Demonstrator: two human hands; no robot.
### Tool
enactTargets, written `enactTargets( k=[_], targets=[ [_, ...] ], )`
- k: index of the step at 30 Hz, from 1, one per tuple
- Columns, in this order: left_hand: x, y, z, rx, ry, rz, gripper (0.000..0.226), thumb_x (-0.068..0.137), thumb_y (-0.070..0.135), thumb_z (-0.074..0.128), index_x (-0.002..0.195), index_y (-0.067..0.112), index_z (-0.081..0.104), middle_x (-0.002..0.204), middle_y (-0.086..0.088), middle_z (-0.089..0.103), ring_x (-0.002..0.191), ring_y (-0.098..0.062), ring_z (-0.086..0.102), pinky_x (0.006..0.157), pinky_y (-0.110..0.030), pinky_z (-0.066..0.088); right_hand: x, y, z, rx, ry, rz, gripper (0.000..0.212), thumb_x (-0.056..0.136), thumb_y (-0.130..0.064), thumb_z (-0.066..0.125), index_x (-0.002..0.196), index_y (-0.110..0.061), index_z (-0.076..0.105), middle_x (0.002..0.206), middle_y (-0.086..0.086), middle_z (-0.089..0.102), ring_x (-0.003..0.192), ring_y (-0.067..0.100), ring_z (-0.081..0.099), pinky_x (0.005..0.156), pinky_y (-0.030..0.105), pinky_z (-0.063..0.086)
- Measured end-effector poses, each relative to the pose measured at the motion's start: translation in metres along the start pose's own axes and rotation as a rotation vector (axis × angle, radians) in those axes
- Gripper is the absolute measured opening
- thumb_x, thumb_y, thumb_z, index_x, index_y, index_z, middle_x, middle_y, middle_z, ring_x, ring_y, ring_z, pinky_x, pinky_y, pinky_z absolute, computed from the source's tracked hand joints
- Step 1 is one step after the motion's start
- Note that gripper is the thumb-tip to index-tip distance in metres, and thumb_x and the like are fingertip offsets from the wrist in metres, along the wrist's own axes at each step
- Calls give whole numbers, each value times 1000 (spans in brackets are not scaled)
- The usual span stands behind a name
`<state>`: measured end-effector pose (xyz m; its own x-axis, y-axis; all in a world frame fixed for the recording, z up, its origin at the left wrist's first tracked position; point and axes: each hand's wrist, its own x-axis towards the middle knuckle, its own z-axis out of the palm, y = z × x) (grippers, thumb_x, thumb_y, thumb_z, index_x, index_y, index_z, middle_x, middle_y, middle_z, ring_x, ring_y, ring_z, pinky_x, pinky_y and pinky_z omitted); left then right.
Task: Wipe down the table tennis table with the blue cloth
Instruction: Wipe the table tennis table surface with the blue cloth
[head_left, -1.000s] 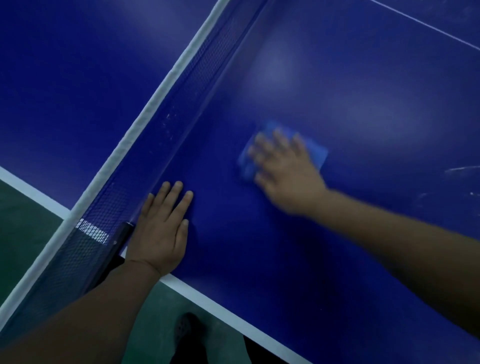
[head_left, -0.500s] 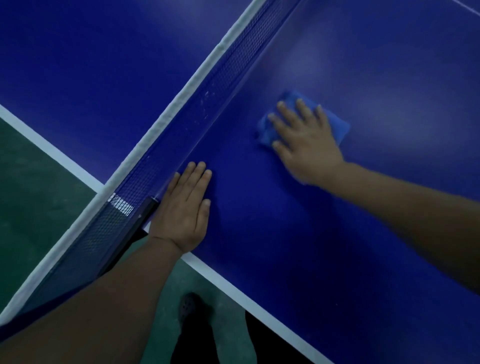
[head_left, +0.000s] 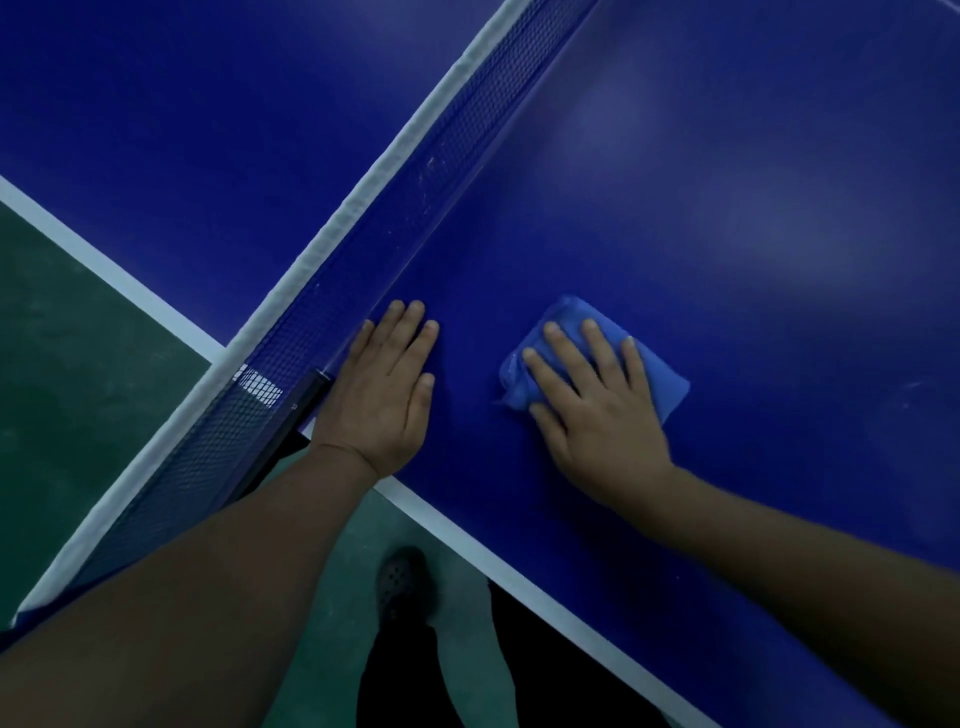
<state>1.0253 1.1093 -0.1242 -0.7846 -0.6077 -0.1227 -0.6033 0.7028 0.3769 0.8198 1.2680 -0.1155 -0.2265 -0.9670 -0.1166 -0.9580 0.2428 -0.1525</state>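
The counter (head_left: 727, 208), a table tennis top in deep matte blue with a white edge line, is filling most of the head view, and soft patches of reflected light are showing on its smooth, hard face. A few faint pale scuffs are sitting on it at the far right. Beyond the edge, a dull green floor (head_left: 78, 364) is lying below.

The net (head_left: 415, 171) is running diagonally across the top, a dark open mesh under a white fabric band, and it is meeting a black clamp post (head_left: 306, 400) at the counter's side.

The left hand (head_left: 384, 395) is resting flat on the top just beside the post, fingers straight and close together, bracing and holding nothing. The right hand (head_left: 592, 410) is pressing down on the blue cloth (head_left: 660, 379), its grip spread, with straight fingers fanned over the fabric, not curled round it.

Compared with a second ago, the cloth and the right hand are lying nearer the side edge and a little farther from the net, so a stroke is coming back toward the person; the left hand is keeping its spot by the post. This suggests the strip beside the net is being covered in passes, with much of the top likely left to do.

The cloth is a soft folded pad, roughly rectangular, lighter blue than the top, slightly bunched at its left corner. A dark perforated shoe (head_left: 400, 582) is showing on the floor.
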Motion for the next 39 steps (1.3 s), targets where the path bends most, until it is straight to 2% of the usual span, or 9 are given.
enactTargets(
  k=[2, 8, 12, 17, 23, 29, 33, 35, 39],
  targets=[
    [0, 0, 0, 11, -7, 2, 58, 103, 32, 23, 154, 6, 32, 165, -11, 23, 154, -21, 12, 125, -33, -4, -19, -43, 10, 21, -2, 40, 57, 99, -49, 36, 153, -30, 36, 164, 1, 27, 153, 31, 14, 121, 57, 6],
    [1, -1, 1, -8, -5, -8, 62, 101, 35, 19, 156, 8, 28, 166, -8, 17, 154, -18, 6, 124, -31, -8, -76, -62, 22, -27, -146, -504, 60, 97, -50, 38, 154, -35, 25, 164, -1, 21, 153, 31, 11, 119, 56, 5],
    [0, 0, 0, -15, -11, -10, 64, 101, 37, 17, 157, 9, 26, 167, -8, 15, 155, -19, 4, 124, -31, -10, -25, 20, 7, -6, -25, 20, 57, 95, -45, 38, 150, -28, 38, 159, 6, 37, 147, 36, 27, 116, 57, 15],
    [1, 0, -2, -10, -19, -6, 61, 102, 33, 22, 157, 7, 25, 167, -9, 14, 155, -22, 3, 125, -36, -7, 2, 27, -1, 52, 92, 627, 59, 101, -47, 31, 156, -28, 29, 166, 0, 19, 154, 30, 10, 122, 55, 6],
    [3, 0, -4, 2, -18, 8, 60, 103, 32, 25, 157, 7, 25, 167, -11, 13, 155, -25, 4, 126, -41, -2, -78, -73, 27, 32, -21, 159, 58, 99, -50, 32, 154, -31, 33, 164, 0, 27, 152, 31, 17, 122, 54, 7],
    [0, 2, -1, 5, -11, 17, 58, 106, 29, 31, 158, 7, 22, 168, -11, 11, 155, -24, 2, 126, -41, -3, -192, 11, 20, 124, 121, 1228, 67, 97, -51, 24, 158, -24, 28, 167, 0, 16, 153, 28, 10, 122, 56, 6],
    [-1, 0, 0, 11, -19, 21, 59, 106, 31, 30, 159, 8, 19, 169, -9, 7, 156, -21, -2, 126, -41, -5, -177, 2, 21, 200, 206, 1562, 59, 105, -47, 27, 160, -26, 20, 168, -1, 11, 154, 30, 6, 121, 56, 3],
    [-1, 0, 1, 11, -21, 23, 59, 106, 32, 29, 159, 8, 18, 169, -8, 6, 156, -20, -3, 126, -41, -5, -139, -27, 26, 156, 255, 1446, 57, 104, -44, 32, 158, -27, 26, 166, 2, 19, 152, 34, 14, 120, 58, 8],
    [0, -2, 2, 24, -6, 27, 61, 104, 35, 26, 159, 9, 19, 169, -9, 6, 156, -21, -3, 125, -41, -6, -111, -82, 37, 80, 111, 671, 58, 99, -47, 33, 153, -28, 37, 163, 0, 28, 152, 30, 18, 121, 56, 11]
  ],
)
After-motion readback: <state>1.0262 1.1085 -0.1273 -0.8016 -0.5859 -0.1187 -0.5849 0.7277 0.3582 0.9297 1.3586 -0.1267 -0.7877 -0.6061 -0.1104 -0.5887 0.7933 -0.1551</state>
